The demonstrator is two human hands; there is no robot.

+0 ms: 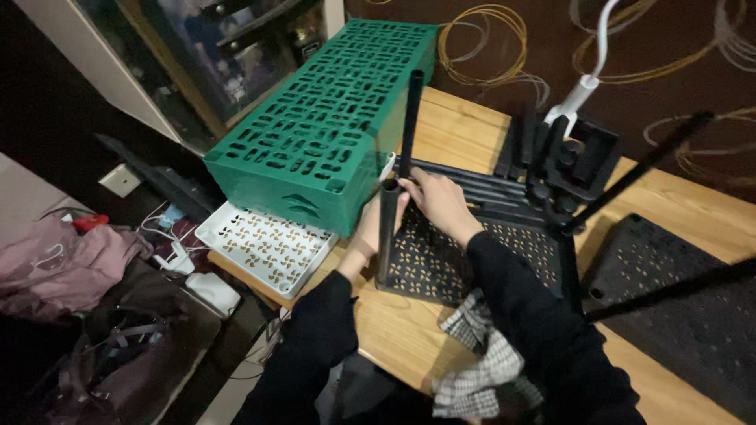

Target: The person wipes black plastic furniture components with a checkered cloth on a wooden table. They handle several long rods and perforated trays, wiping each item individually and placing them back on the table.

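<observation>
A black perforated plastic shelf panel [441, 260] lies on the wooden table [465, 134], with black tubes standing up from its corners. My left hand [370, 224] wraps around the lower part of a short black tube [387, 236] at the panel's near-left corner. My right hand [437, 201] rests at the top of that tube, next to a taller black tube [410, 126] behind it. Fingers of both hands are closed around the tube area.
A green perforated crate [331, 126] stands at the table's left. A white perforated tray [264, 248] lies below it. More black tubes and connectors [551, 157] are piled behind the panel. Another black panel [685, 307] lies right. Checked cloth [480, 362] sits near me.
</observation>
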